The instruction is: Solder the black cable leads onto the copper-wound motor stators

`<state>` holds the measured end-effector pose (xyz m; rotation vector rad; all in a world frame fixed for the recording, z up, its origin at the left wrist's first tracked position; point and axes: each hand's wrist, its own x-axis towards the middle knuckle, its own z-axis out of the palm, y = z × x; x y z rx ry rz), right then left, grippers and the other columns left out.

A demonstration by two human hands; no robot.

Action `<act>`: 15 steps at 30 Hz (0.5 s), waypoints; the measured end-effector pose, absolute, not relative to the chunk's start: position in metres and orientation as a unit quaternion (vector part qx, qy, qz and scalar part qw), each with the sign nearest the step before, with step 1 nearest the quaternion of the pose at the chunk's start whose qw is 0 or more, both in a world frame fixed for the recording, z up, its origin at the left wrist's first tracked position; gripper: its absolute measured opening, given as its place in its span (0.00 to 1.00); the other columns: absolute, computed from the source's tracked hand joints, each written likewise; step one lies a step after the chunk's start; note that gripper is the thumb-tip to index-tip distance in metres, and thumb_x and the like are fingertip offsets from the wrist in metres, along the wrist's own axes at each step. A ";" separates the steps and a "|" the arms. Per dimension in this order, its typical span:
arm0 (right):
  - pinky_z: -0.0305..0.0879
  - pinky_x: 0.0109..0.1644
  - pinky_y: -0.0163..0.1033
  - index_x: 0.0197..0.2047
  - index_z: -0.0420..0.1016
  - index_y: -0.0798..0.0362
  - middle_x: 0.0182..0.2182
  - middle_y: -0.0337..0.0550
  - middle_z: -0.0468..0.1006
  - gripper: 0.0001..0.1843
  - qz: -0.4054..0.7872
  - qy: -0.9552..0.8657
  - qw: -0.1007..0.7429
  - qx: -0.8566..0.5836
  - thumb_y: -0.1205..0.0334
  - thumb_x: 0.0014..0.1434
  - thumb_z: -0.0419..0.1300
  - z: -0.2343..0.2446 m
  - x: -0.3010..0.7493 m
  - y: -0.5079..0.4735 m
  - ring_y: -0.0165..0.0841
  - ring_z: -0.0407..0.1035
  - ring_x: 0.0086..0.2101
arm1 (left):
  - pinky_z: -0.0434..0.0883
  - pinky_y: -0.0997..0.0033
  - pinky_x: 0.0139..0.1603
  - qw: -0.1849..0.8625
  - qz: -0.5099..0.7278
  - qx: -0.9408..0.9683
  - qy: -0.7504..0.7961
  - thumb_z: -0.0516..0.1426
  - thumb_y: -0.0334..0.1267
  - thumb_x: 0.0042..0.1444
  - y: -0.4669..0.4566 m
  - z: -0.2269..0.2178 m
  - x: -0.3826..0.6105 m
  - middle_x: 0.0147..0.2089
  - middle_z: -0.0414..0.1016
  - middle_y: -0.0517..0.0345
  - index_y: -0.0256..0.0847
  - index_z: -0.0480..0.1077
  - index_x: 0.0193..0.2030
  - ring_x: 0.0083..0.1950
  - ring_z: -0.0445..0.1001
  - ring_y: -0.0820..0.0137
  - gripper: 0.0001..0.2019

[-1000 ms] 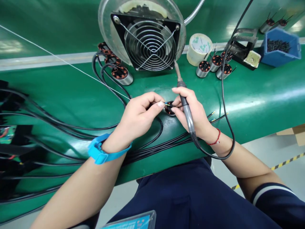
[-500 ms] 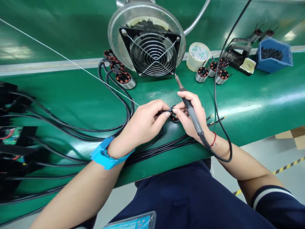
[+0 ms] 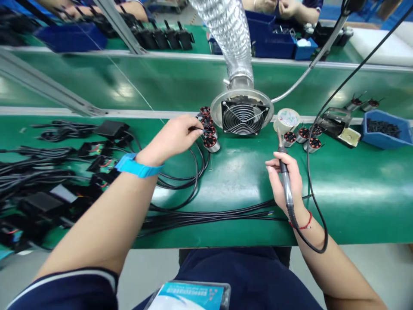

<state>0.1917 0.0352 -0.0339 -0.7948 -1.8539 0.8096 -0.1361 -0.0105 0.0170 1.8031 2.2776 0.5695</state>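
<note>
The soldering iron (image 3: 280,145) stands tip-up in the right hand (image 3: 295,185), which is wrapped round its grip over the green bench (image 3: 241,172). The left hand (image 3: 172,137) pinches a thin black lead (image 3: 194,128) beside the row of motor stators (image 3: 210,143), just left of the extraction fan (image 3: 242,118).

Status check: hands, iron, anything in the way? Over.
Left hand pinching black cable beside the motor stators. Right hand gripping soldering iron, tip near the tape roll. Loose cable bundle lies between the hands.
</note>
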 end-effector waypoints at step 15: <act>0.78 0.46 0.44 0.56 0.72 0.48 0.41 0.44 0.84 0.15 0.327 -0.762 0.434 -0.353 0.63 0.66 0.58 -0.033 0.197 0.042 0.36 0.81 0.39 | 0.63 0.41 0.69 0.131 0.092 0.697 0.699 0.60 0.52 0.52 0.016 0.034 -0.156 0.63 0.68 0.41 0.39 0.70 0.62 0.65 0.65 0.47 0.32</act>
